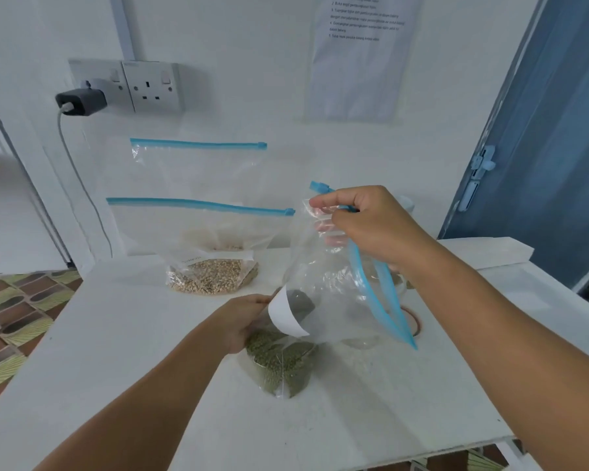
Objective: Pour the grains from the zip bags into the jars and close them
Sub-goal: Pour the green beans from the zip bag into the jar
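Note:
A clear zip bag [323, 294] with a blue zip strip and green grains [279, 360] in its bottom stands on the white table [143, 351] in front of me. My right hand [364, 222] grips the bag's open top edge and holds it up. My left hand [242, 321] holds the bag's left side by its white label. Behind it stand two more zip bags: one with tan grains [211, 271], and a taller bag [198, 164] leaning on the wall. A clear jar [400, 287] shows partly behind my right wrist, mostly hidden.
A brown ring [417, 322] lies on the table right of the held bag. A wall socket with a dark charger [82, 102] and its cable is at the back left. A printed sheet [361, 52] hangs on the wall. A blue door [541, 147] stands at right.

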